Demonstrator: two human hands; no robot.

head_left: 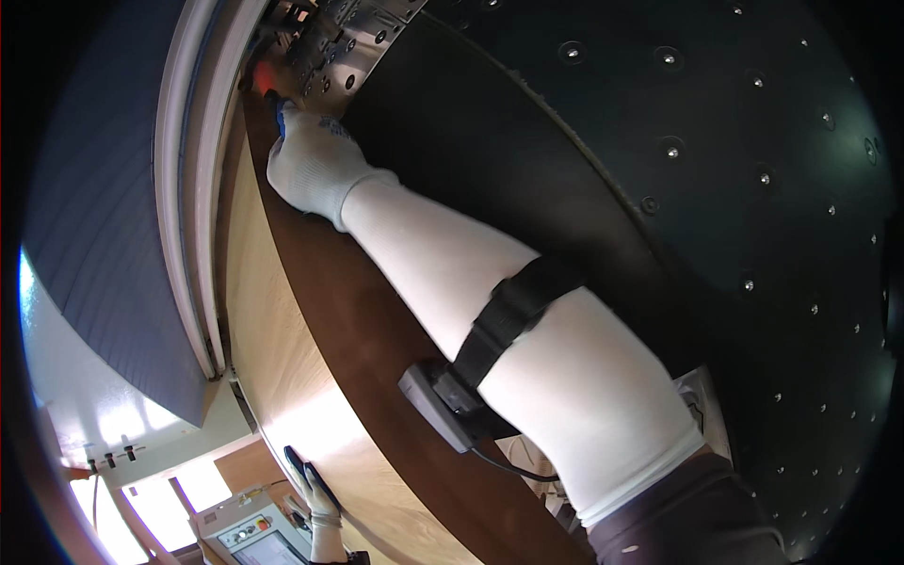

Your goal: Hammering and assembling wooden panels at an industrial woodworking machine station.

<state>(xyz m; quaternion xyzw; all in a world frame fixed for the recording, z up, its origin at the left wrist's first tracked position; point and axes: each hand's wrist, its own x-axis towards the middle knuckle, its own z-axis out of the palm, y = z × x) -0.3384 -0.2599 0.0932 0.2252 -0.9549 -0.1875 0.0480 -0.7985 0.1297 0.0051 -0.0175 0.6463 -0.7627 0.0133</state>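
Note:
My right arm, in a white sleeve, reaches from the lower right to the upper left. My right hand [318, 162], in a pale knit glove with blue on its fingers, is closed by the brown edge of a panel, close to a metal machine part [353, 52]. Its fingertips, and anything in them, are hidden. Near them is a small red glow [265, 77]. At the lower left my left hand [315, 490], gloved with dark fingertips, lies with fingers stretched out at the border of the light wooden panel [311, 377].
A black table [716, 226] studded with small metal balls fills the right side. Pale rails [184, 188] and a dark blue ribbed cover [104, 207] run along the left. A control box [252, 532] with buttons and a screen stands at the lower left. A grey device [436, 407] is strapped to my right forearm.

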